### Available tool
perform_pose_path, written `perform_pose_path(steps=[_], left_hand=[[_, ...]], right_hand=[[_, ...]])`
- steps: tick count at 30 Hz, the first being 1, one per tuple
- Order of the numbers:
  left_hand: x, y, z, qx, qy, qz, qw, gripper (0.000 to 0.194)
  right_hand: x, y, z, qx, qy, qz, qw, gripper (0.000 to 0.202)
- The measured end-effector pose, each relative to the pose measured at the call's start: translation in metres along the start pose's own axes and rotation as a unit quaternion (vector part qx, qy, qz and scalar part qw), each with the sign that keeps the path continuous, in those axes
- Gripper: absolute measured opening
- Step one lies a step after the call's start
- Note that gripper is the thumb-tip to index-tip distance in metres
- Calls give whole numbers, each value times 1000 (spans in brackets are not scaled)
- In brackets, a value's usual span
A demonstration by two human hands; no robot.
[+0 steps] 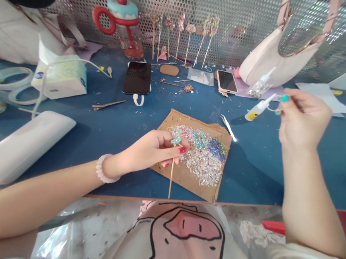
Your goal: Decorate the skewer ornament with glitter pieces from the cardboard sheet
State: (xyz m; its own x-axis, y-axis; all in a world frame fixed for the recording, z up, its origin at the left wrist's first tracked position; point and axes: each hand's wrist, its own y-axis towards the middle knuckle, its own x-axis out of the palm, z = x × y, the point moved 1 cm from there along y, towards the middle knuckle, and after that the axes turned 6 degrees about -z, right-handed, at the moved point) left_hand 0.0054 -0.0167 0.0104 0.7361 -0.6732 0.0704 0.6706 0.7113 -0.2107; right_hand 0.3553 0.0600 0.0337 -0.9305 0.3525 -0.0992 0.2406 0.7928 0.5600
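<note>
My left hand (156, 150), with red nails, pinches a hairpin stick (171, 177) just below its top. A turquoise, beaded ornament (176, 133) sits on that upper end. Under this hand lies a piece of cardboard (169, 176) with heaps of small sparkling chips (204, 166) in white, pink, turquoise, blue and green. On the right, my right hand (304, 116) is raised with thumb and fingers pressed together. A thin pale strip runs from its fingertips to a small glue bottle (254, 112), tilted with its nozzle up. Whether the bottle rests on the table is unclear.
White tweezers (229, 128) lie right of the cardboard. Behind are a black phone (137, 78), a second phone (227, 82), a red-lidded cup (132, 42) and several decorated sticks (178, 38). A tissue pack (60, 76) and white device (28, 146) are left; a handbag (262, 60) stands right.
</note>
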Motion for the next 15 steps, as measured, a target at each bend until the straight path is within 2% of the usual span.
perform_pose_path(steps=[4,7,11,15], left_hand=[[1,-1,0,7,11,-2,1000,19],[0,0,0,13,20,-6,1000,18],[-2,1,-2,20,27,-1,999,16],[-2,2,-4,26,30,-1,999,15]], right_hand=[[-22,13,14,-29,-73,74,994,18],[-29,17,33,-53,-104,124,985,19],[-30,21,54,-40,-125,129,983,12],[-31,27,66,-51,-140,120,982,13]])
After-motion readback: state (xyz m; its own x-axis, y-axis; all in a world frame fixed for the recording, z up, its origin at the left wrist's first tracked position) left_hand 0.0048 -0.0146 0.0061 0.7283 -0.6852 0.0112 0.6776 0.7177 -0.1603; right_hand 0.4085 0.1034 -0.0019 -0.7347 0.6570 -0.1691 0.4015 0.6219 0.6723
